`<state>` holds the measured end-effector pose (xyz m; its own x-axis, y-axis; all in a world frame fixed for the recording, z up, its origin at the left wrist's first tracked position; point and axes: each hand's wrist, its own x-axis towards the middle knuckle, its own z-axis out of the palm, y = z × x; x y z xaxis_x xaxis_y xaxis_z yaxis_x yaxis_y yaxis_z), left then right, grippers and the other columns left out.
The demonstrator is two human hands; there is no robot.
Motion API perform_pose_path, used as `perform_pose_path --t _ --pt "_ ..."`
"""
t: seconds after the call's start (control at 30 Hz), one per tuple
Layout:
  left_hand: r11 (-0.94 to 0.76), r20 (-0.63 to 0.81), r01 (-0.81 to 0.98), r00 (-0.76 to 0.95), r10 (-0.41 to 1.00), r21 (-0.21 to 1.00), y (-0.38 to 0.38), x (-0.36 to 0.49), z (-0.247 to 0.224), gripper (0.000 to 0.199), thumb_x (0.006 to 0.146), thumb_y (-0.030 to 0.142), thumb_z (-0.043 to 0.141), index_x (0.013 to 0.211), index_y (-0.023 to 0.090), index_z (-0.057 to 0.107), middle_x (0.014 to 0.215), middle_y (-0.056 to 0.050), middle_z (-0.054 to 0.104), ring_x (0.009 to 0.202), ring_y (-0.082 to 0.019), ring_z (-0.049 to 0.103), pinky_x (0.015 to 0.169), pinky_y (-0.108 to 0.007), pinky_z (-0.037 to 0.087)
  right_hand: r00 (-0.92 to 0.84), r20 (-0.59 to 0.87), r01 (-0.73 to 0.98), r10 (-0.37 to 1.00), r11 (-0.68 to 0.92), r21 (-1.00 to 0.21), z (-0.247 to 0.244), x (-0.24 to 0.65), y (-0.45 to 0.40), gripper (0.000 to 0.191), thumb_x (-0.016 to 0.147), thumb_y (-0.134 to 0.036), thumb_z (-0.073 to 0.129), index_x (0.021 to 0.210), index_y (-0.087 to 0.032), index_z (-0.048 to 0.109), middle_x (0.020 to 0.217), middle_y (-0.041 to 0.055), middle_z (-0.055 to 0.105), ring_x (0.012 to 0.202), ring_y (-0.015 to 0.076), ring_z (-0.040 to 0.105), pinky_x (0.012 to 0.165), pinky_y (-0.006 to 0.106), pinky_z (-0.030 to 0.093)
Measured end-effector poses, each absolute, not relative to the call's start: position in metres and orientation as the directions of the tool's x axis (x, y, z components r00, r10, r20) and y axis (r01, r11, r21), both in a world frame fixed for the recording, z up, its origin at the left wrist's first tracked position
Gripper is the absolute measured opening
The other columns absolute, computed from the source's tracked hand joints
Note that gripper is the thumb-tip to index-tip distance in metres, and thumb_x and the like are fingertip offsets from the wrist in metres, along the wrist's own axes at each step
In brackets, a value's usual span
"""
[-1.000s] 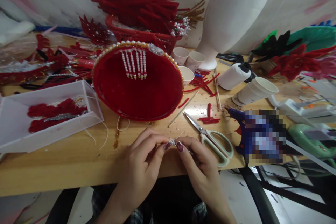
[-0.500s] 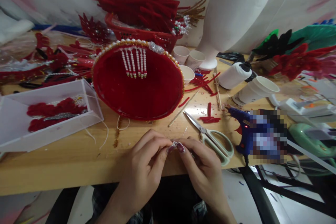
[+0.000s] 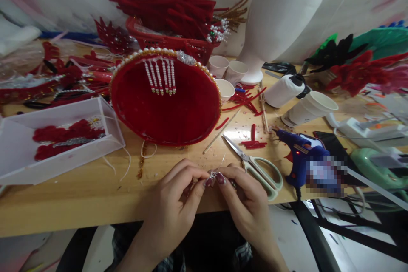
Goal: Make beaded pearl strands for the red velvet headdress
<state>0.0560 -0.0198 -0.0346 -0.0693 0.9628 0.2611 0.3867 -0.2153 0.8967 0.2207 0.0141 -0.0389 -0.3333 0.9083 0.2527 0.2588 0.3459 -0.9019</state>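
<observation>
My left hand (image 3: 177, 197) and my right hand (image 3: 244, 197) meet at the table's front edge, fingertips almost touching. Between them both pinch a small whitish thread-like piece (image 3: 212, 174); its exact kind is too small to tell. A thin strand sticks up just above the fingers. Close to my right hand lie scissors (image 3: 251, 161) with pale green handles, blades pointing away to the left. Beyond my hands stands a red velvet round headpiece (image 3: 159, 114), edged with pearls and gold trim, with short bead strings (image 3: 162, 76) hanging at its top.
A white box (image 3: 63, 163) with red pieces sits at left. On the right are a blue glue gun (image 3: 299, 153), a thread spool (image 3: 283, 91) and paper cups (image 3: 312, 106). A white head form (image 3: 283, 17) and a red basket (image 3: 178, 42) of red stems stand behind.
The view has shifted very slightly. Both hands keep their pinch on the small whitish piece, with only tiny finger movement.
</observation>
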Motion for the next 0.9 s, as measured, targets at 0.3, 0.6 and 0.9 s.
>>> perform_pose_path --t 0.3,0.6,0.9 --pt "-0.011 0.036 0.329 -0.071 0.997 0.944 -0.022 0.047 -0.037 0.013 0.096 0.021 0.055 0.088 0.024 0.066 0.077 0.002 0.07 0.068 -0.014 0.066 0.06 -0.023 0.05 -0.437 0.193 0.307 0.879 0.347 -0.886 -0.039 0.229 0.019 0.021 0.102 -0.018 0.051 0.097 -0.024 0.071 0.079 0.0021 0.065 0.072 0.018 0.06 0.065 0.029 0.045" --pt "0.19 -0.198 -0.123 -0.056 0.979 0.974 -0.028 0.052 -0.032 0.02 0.095 0.035 0.057 0.079 0.023 0.057 0.064 0.006 0.046 0.052 -0.01 0.035 0.048 -0.023 0.028 -0.561 0.271 0.334 0.782 0.513 -0.79 -0.034 0.228 0.019 0.018 0.097 -0.009 0.05 0.095 -0.021 0.062 0.075 0.0007 0.059 0.066 0.0162 0.056 0.058 0.028 0.041" --pt "0.311 -0.311 -0.285 0.048 0.949 0.907 -0.027 0.044 -0.033 0.029 0.087 0.041 0.068 0.073 0.021 0.054 0.059 0.008 0.034 0.052 -0.009 0.024 0.046 -0.025 0.013 -0.613 0.255 0.352 0.748 0.547 -0.759 -0.031 0.229 0.018 0.015 0.097 -0.008 0.05 0.097 -0.021 0.059 0.076 -0.0002 0.058 0.067 0.0148 0.055 0.059 0.027 0.039"
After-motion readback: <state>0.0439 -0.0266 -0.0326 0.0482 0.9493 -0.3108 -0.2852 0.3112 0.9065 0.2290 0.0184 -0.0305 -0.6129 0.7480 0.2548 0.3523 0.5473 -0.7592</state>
